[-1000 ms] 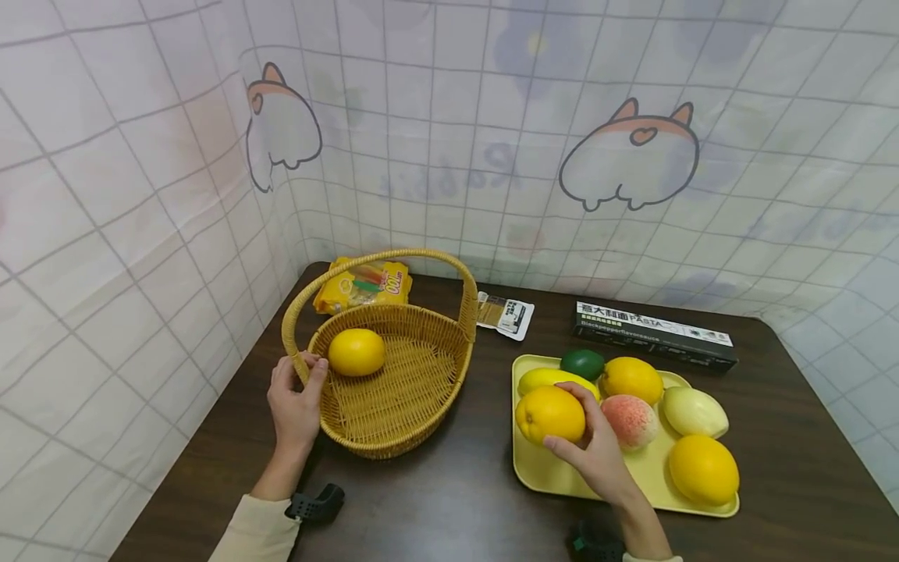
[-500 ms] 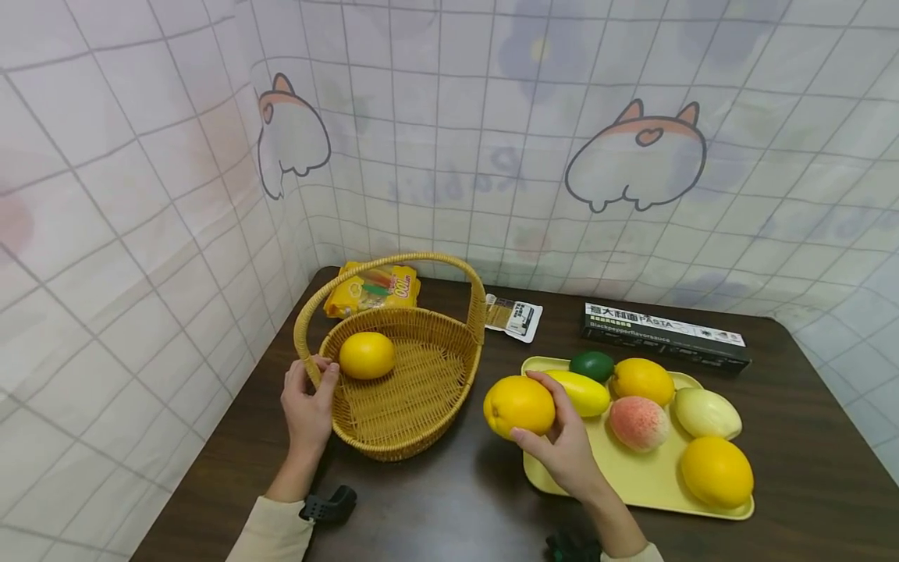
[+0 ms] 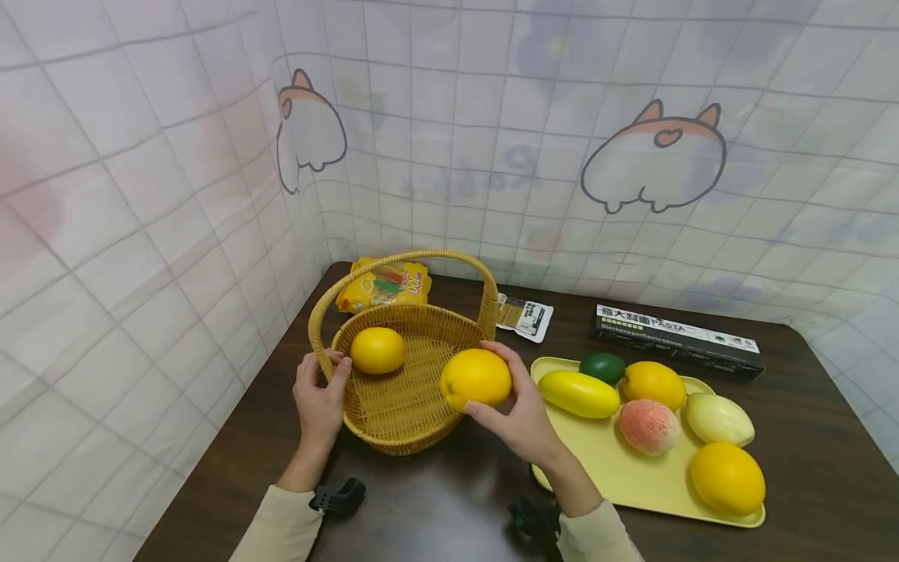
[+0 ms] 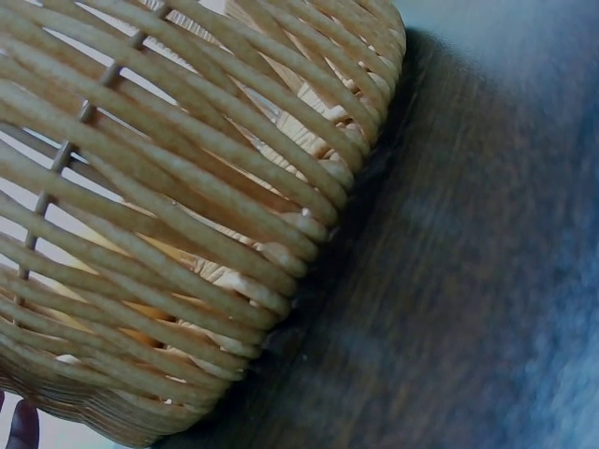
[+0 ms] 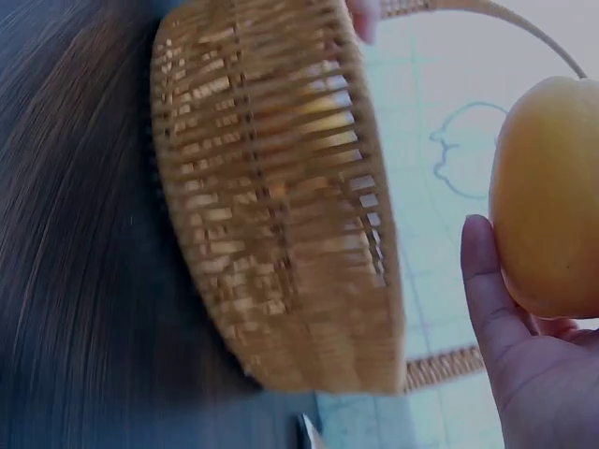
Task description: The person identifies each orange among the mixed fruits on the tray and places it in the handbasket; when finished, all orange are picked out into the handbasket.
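My right hand (image 3: 523,414) holds a yellow-orange oval fruit (image 3: 476,380) between thumb and fingers, over the right part of a woven wicker basket (image 3: 400,406). In the right wrist view the same fruit (image 5: 552,201) sits in the hand, apart from the basket (image 5: 281,196). With my left hand (image 3: 319,398) I grip the basket's left rim at the foot of its arched handle. One similar yellow fruit (image 3: 378,350) lies inside the basket at the back left. The left wrist view shows mostly basket weave (image 4: 168,187), with a fingertip at the lower left edge.
A pale yellow tray (image 3: 611,468) on the right bears a long yellow fruit (image 3: 579,394), a peach (image 3: 649,427) and several other fruits. Behind stand a black pasta box (image 3: 677,339), a small sachet (image 3: 525,317) and a yellow packet (image 3: 386,286). Patterned cloth walls enclose the table.
My right hand has carried the yellow-orange fruit leftward from above the tray to over the basket. The left hand keeps its grip on the basket rim. The head view has shifted slightly.
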{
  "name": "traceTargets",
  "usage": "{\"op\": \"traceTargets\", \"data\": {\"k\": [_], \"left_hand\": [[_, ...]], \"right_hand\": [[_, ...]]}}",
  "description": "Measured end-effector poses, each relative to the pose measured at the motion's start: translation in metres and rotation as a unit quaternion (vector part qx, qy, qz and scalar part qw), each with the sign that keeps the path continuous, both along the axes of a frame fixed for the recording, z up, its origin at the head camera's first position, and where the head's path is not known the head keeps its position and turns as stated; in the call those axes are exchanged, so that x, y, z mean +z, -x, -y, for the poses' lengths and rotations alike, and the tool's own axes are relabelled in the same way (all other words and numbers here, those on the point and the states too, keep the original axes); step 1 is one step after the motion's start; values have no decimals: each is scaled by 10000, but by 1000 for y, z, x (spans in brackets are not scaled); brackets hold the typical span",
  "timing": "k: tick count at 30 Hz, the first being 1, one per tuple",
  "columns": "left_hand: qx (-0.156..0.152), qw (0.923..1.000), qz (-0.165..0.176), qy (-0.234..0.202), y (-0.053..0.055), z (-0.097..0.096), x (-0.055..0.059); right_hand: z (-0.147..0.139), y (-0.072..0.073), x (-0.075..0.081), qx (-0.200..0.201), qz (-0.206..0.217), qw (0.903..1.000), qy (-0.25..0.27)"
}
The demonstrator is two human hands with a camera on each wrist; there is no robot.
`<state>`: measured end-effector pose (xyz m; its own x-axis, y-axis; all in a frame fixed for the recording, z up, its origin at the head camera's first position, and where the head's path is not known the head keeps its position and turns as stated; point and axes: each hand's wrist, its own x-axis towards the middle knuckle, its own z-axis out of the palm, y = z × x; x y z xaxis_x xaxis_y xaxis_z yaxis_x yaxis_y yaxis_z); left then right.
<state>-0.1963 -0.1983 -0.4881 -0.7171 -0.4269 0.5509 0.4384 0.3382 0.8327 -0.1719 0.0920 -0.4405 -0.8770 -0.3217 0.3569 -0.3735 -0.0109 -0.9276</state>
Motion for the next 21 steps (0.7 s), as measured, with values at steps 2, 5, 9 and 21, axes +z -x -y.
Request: {"op": "traceTargets", "data": {"k": [2,5,9,21], "left_hand": [[22,10000,56,11,5,2,-7],[43,10000,63,7,9,4,-14],[0,10000,21,-60,7,4,-15],[80,9999,4,104,-10,-8,19]], "right_hand": [[8,4,-1,30,-37,10000,-1],[20,10,-4,85,-44,9999,-58],[33,14,-4,82,-35,9993,-351],[56,27,3,111,-129,9933,-1142]]}}
